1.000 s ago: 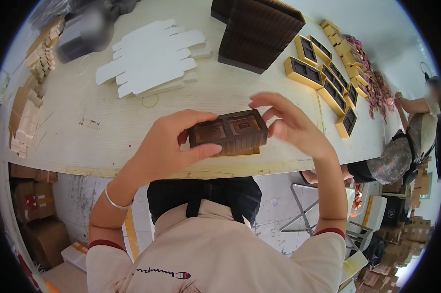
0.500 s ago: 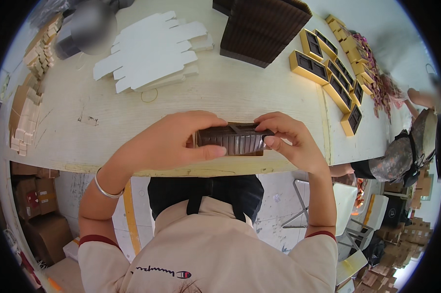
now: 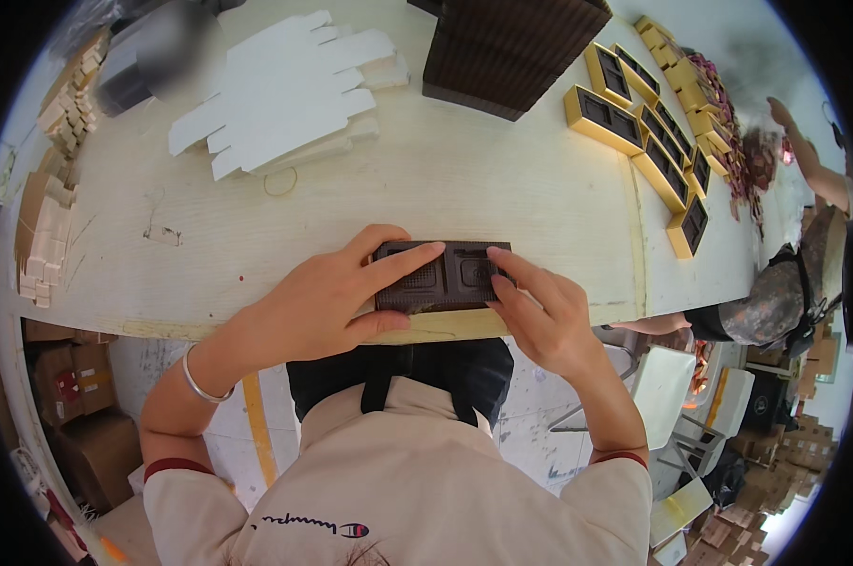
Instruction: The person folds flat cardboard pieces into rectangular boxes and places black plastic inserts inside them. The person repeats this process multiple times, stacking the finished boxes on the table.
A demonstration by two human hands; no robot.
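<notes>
A dark brown plastic tray insert with two recessed compartments lies level near the front edge of the table. My left hand grips its left end, index finger along the top and thumb at the near side. At the other end, my right hand holds the tray insert with thumb and fingers on its right edge. Whatever is beneath the insert is hidden by it and my hands.
Flat white carton blanks lie at the far left, near a rubber band. A tall stack of brown tray inserts stands at the back. Yellow boxes with inserts sit at the right; another person's arm shows beyond.
The tray insert has gone from tilted, ribbed side showing, to level with its compartments facing up. My left index finger now lies across its top. The other person's arm has risen.
</notes>
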